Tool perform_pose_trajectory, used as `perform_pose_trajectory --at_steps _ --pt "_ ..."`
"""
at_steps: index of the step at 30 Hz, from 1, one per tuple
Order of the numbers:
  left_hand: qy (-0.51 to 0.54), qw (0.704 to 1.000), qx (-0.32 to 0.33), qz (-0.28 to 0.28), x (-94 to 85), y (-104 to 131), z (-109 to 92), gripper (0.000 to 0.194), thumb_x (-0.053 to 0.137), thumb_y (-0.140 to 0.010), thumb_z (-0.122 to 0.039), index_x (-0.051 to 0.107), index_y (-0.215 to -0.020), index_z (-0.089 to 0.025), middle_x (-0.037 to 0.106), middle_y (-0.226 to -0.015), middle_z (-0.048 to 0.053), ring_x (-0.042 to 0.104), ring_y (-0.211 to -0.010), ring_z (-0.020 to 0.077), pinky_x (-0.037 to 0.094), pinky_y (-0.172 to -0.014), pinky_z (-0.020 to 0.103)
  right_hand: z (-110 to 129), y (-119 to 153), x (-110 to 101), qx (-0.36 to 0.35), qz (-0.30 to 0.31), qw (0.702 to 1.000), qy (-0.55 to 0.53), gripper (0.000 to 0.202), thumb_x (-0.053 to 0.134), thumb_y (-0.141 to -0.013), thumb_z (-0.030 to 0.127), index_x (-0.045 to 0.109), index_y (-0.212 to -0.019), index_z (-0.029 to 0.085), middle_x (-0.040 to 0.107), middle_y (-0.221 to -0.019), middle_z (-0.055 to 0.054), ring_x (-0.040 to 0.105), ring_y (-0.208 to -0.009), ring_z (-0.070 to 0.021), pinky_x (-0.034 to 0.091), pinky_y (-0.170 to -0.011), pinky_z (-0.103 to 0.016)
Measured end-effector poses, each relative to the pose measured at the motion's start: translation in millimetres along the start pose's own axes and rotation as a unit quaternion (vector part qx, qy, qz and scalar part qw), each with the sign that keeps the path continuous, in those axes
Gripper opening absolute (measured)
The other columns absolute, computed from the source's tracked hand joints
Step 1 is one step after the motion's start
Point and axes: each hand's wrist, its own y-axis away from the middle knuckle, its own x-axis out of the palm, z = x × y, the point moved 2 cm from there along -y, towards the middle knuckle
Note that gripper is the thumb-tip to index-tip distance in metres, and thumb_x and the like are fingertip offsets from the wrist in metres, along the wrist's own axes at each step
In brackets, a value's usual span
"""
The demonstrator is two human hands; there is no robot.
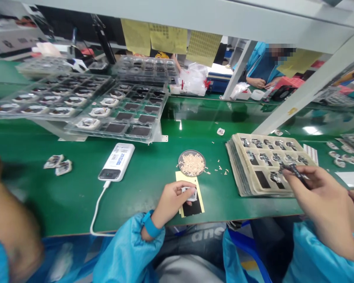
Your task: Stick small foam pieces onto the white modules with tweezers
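My left hand (pixel 174 198), with a blue band at the wrist, pinches a small white square part (pixel 190 193) above a black and yellow sheet (pixel 192 207). Just beyond it lies a round dish (pixel 191 162) of small beige pieces. On the right, my right hand (pixel 320 188) grips a dark tool (pixel 297 175) between thumb and fingers. The tool's tip is over a cream tray (pixel 261 182) whose compartments hold small metallic parts; whether it touches one of them I cannot tell.
A white power bank (pixel 117 162) with a cable lies left. Clear trays (pixel 112 129) of white parts stand behind it. Other people's arms (pixel 11 220) reach in at both sides; a person (pixel 261 67) sits across.
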Motion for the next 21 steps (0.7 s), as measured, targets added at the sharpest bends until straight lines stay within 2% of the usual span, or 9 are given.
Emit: perform_pose_trajectory --at_steps 2,3,5,8,11,13,16,19,21 --pt "0.005 1.000 -0.001 -0.003 0.7 0 -1 0.038 0.076 -0.077 -0.042 0.073 -0.097 -0.010 0.071 -0.083 0.009 0.064 -0.063 0.0151 0.055 -0.056 0.025 12 13 5 -0.033 -0.005 0.997 -0.065 0.030 0.074 -0.077 0.047 0.063 -0.095 0.027 0.071 -0.092 -0.012 0.069 -0.082 -0.0265 0.053 -0.067 -0.037" --pt "0.004 1.000 -0.007 -0.004 0.9 1 -2 0.039 0.074 -0.079 -0.043 0.073 -0.098 -0.009 0.071 -0.081 0.009 0.064 -0.062 0.0147 0.052 -0.053 0.023 17 21 10 -0.056 0.013 0.995 -0.086 0.029 0.075 -0.076 0.046 0.064 -0.095 0.026 0.071 -0.090 -0.011 0.069 -0.079 -0.0259 0.054 -0.068 -0.037" --pt "0.008 1.000 -0.020 -0.004 0.9 2 -4 0.040 0.066 -0.085 -0.044 0.072 -0.104 -0.009 0.070 -0.076 0.009 0.063 -0.059 0.0139 0.043 -0.047 0.019 30 39 24 -0.095 0.103 0.982 -0.126 0.027 0.076 -0.076 0.044 0.069 -0.094 0.025 0.072 -0.083 -0.008 0.069 -0.069 -0.0234 0.056 -0.063 -0.035" --pt "0.046 0.999 -0.027 0.006 1.1 6 -9 0.039 0.057 -0.091 -0.041 0.067 -0.113 -0.010 0.070 -0.078 0.009 0.065 -0.063 0.0151 0.036 -0.046 0.018 47 69 56 -0.125 0.258 0.935 -0.207 0.018 0.075 -0.079 0.037 0.073 -0.091 0.023 0.074 -0.081 -0.005 0.069 -0.065 -0.0198 0.058 -0.060 -0.031" --pt "0.066 0.998 -0.021 0.015 1.2 9 -12 0.035 0.064 -0.084 -0.031 0.062 -0.112 -0.010 0.070 -0.086 0.009 0.066 -0.065 0.0144 0.037 -0.049 0.018 53 90 89 -0.117 0.345 0.894 -0.260 0.017 0.071 -0.084 0.035 0.075 -0.095 0.022 0.075 -0.092 -0.006 0.070 -0.078 -0.0196 0.058 -0.067 -0.029" --pt "0.061 0.998 -0.017 0.022 0.8 10 -13 0.035 0.067 -0.080 -0.025 0.062 -0.112 -0.010 0.070 -0.090 0.008 0.065 -0.068 0.0135 0.038 -0.052 0.018 50 98 107 -0.099 0.394 0.873 -0.270 0.020 0.070 -0.085 0.036 0.075 -0.096 0.021 0.074 -0.091 -0.005 0.068 -0.077 -0.0189 0.055 -0.066 -0.029" --pt "0.075 0.996 -0.015 0.040 -1.0 11 -12 0.040 0.062 -0.075 -0.014 0.063 -0.114 -0.012 0.071 -0.097 0.008 0.065 -0.076 0.0139 0.041 -0.058 0.019 41 100 122 -0.055 0.428 0.860 -0.271 0.025 0.075 -0.080 0.042 0.074 -0.087 0.017 0.071 -0.079 -0.005 0.063 -0.067 -0.0169 0.049 -0.058 -0.027" --pt "0.100 0.993 -0.016 0.054 -2.7 12 -11 0.047 0.058 -0.071 -0.009 0.063 -0.118 -0.013 0.072 -0.101 0.009 0.066 -0.082 0.0154 0.043 -0.062 0.020 35 98 125 -0.016 0.437 0.856 -0.277 0.030 0.076 -0.078 0.045 0.069 -0.080 0.016 0.068 -0.070 -0.003 0.058 -0.060 -0.0144 0.044 -0.054 -0.025" --pt "0.092 0.994 -0.006 0.054 -2.6 13 -11 0.045 0.059 -0.075 -0.011 0.063 -0.120 -0.013 0.072 -0.104 0.010 0.067 -0.084 0.0161 0.045 -0.065 0.021 33 97 124 0.002 0.443 0.849 -0.288 0.030 0.075 -0.080 0.045 0.067 -0.084 0.016 0.069 -0.072 -0.003 0.059 -0.063 -0.0144 0.044 -0.056 -0.025"
